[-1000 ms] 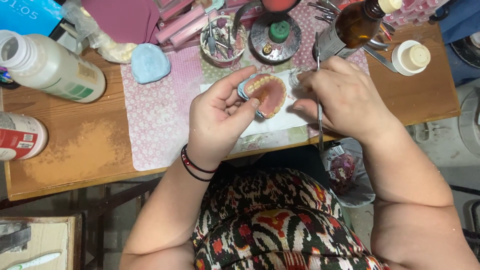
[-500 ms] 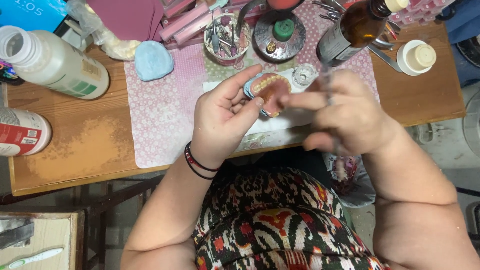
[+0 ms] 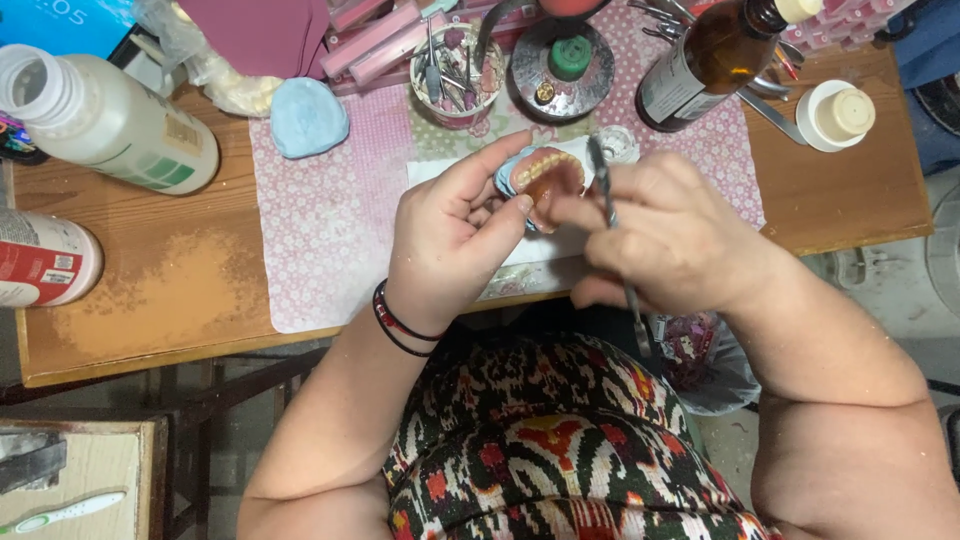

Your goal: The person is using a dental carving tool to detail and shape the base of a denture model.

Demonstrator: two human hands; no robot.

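We count two bare hands at centre frame, left hand (image 3: 445, 235) and right hand (image 3: 672, 235); one pink wax denture (image 3: 545, 172); one thin metal hand tool (image 3: 604, 190); one brown glass bottle (image 3: 712, 62), upper right; two white plastic bottles (image 3: 110, 125), left edge.

Table (image 3: 180, 290), mat (image 3: 320, 230) laid on its middle. Left hand (image 3: 450, 235) and right hand (image 3: 670, 235) side by side above the mat's near edge, denture (image 3: 545, 170) between them in the left hand's fingers, tool (image 3: 605, 195) in the right hand, upright just right of the denture. Behind the hands on the mat: cup (image 3: 455, 75) with instruments in it, round stand (image 3: 565, 60) to its right, glass bottle (image 3: 715, 60) farther right. Jar (image 3: 838, 115) at far right on the table. Mould (image 3: 308, 118) at the mat's far left corner. Plastic bottle (image 3: 105, 120) lying left of the mat, can (image 3: 45, 258) nearer, at the table's left edge.
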